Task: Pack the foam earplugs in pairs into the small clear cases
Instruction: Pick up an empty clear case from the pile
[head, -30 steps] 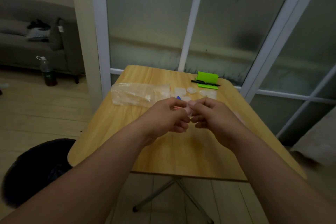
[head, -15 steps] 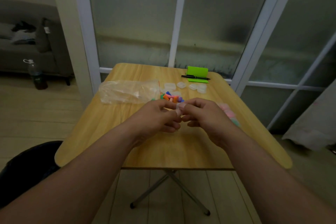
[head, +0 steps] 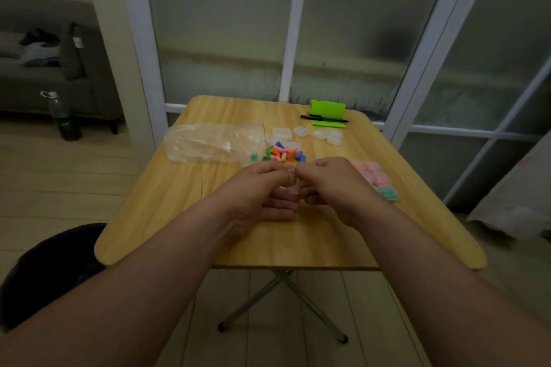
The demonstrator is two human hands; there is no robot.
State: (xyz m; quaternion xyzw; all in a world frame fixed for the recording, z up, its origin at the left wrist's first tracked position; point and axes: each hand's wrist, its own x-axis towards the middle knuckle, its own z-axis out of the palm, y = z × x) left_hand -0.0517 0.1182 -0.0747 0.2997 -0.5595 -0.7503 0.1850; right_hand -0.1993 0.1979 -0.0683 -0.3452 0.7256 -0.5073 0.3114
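Note:
A small clear case (head: 292,178) is pinched between my left hand (head: 262,188) and my right hand (head: 331,185) above the middle of the wooden table (head: 190,205). What lies inside the case is hidden by my fingers. Just beyond my hands lies a pile of loose foam earplugs (head: 283,153) in orange, blue, pink, green and purple. Several empty clear cases (head: 328,135) sit further back. Filled cases (head: 377,180) with pink and teal earplugs lie to the right of my right hand.
An open clear plastic bag (head: 208,143) lies at the table's left. A green stand (head: 327,112) with a black pen (head: 324,119) sits at the far edge. A dark stool (head: 50,262) stands at the lower left. Glass doors (head: 232,24) stand behind the table.
My head has tilted down, so the table sits lower in view and the earplug pile and the filled cases have come into sight. Both hands stay together on the small case.

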